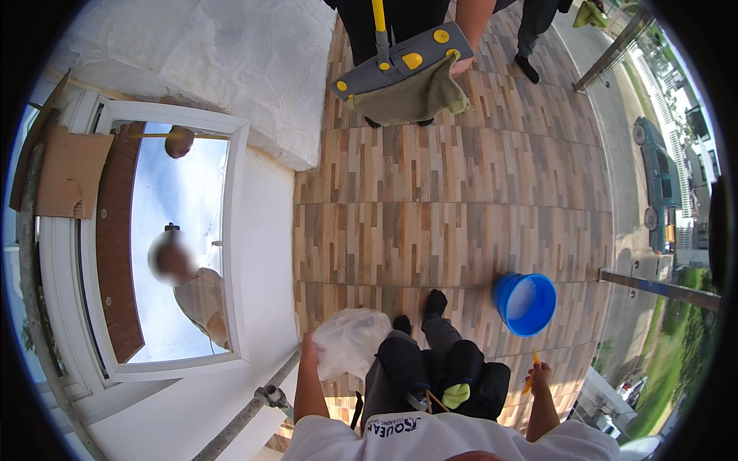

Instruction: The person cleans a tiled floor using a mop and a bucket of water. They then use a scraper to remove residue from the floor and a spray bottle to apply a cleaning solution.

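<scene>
My left hand [309,348] is closed on a translucent plastic bag [353,341], which hangs beside my legs; its contents cannot be made out. Out to the right, my right hand [540,374] grips a slim yellow tool [527,385] whose kind cannot be told. A blue bucket [526,304] with whitish liquid in it stands on the floor just beyond that hand. Dark pouches [403,363] hang at my waist, with a lime-green cloth [456,395] sticking out of one.
Ahead, a co-worker holds a grey flat mop head [406,60] with a greenish cloth [415,98] hanging from it. Another person's leg [533,34] is behind. At left are a white-framed window [239,242], cardboard [72,173] and a metal scaffold pole [239,423]. Posts [657,287] line the tiled floor's right edge.
</scene>
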### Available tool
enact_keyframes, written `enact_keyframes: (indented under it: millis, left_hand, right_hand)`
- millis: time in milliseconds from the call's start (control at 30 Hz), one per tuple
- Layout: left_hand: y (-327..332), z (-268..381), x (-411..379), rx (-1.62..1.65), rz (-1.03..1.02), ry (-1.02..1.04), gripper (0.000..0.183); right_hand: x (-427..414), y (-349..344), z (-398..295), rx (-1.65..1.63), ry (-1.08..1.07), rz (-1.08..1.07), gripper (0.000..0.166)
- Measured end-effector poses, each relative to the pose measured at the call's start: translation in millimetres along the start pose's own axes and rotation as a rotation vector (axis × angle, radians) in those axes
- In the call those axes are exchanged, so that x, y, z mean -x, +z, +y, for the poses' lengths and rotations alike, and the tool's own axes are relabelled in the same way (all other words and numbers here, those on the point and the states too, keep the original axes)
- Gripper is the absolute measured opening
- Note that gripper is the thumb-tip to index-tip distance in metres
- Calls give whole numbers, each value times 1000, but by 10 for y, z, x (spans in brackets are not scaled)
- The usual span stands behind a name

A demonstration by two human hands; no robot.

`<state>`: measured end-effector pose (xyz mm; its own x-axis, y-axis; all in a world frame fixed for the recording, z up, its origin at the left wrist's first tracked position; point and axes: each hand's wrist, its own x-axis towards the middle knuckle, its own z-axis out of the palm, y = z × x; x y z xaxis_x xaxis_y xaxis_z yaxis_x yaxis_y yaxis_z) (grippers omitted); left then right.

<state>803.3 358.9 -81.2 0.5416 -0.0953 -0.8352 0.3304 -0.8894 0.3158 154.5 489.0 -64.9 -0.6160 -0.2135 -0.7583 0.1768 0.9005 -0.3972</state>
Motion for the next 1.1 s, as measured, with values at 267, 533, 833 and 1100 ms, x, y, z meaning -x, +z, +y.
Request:
enact_keyframes:
  millis: [267,533,833,1100]
  left_hand:
    - [520,1889,273,-334,-144,398,50]
    - [1359,4257,10,-142,-259,688,52]
    - [1857,6668,-1054,349,-493,483,26]
    - [2239,6550,-1777,-42,-471,507,36]
  right_hand:
    - [101,336,-85,-45,67,42,19]
    - [625,904,8,-165,145,169,18]
    - [1365,1730,-314,-230,237,229,25]
    - [1949,1857,59,-256,369,366,27]
